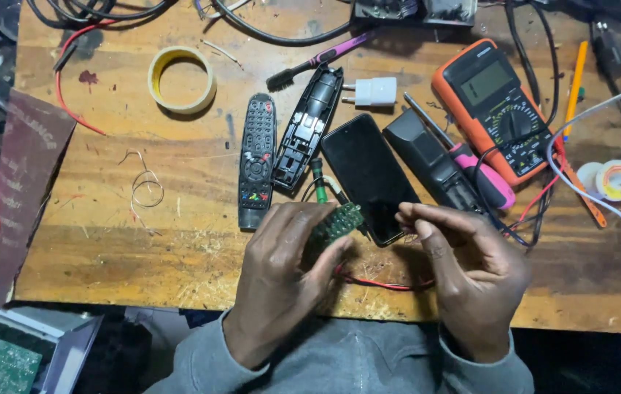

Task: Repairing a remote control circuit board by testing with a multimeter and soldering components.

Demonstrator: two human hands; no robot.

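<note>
L hand [285,255] grip pinches green board [336,225] near desk [106,248] front edge, mid. Board's long axis tilts up-right toward phone [369,175]. R hand [463,263] just right of it, fingertips pressed together; can't tell what they pinch. L nearer.

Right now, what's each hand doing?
Left hand: closed on the green circuit board.
Right hand: fingers pinched together by the phone; anything held cannot be told.
</note>
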